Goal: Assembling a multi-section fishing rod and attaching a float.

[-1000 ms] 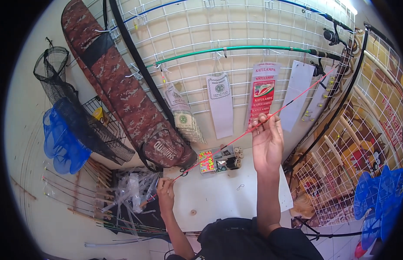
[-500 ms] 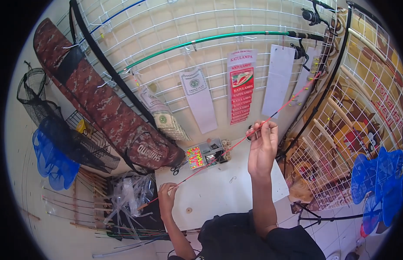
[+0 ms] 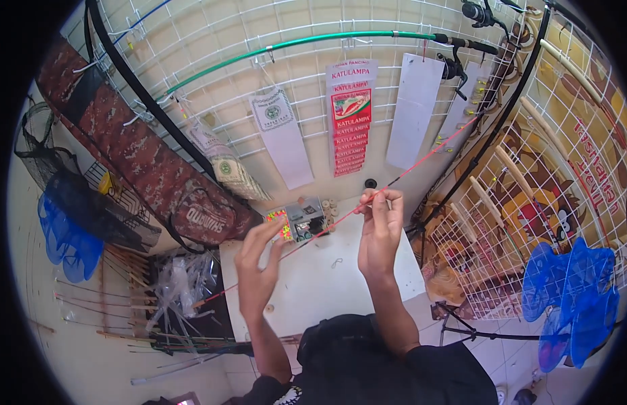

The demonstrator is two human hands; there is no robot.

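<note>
A thin red fishing rod [image 3: 427,156] with dark bands slants across the view, low at the left and high at the right. My right hand [image 3: 382,233] is closed around it in a finger pinch, above the white table [image 3: 327,290]. Further down the rod, my left hand [image 3: 258,266] is raised with its fingers spread and the thumb apart. It covers a stretch of the rod and part of a box of bright yellow and pink pieces [image 3: 284,229]. Beyond the rod stands a grey compartment box [image 3: 305,210].
A wire loop [image 3: 337,262] and a small round disc [image 3: 269,308] lie on the table. Behind it, a wire grid holds a green rod [image 3: 327,39] and hanging packets [image 3: 352,115]. A camouflage rod bag [image 3: 151,155] leans left; blue mesh [image 3: 573,297] hangs right.
My left hand has let go of the rod's lower part, opened, and moved up toward my right hand. My right hand keeps its pinch on the rod. The whole view has shifted slightly.
</note>
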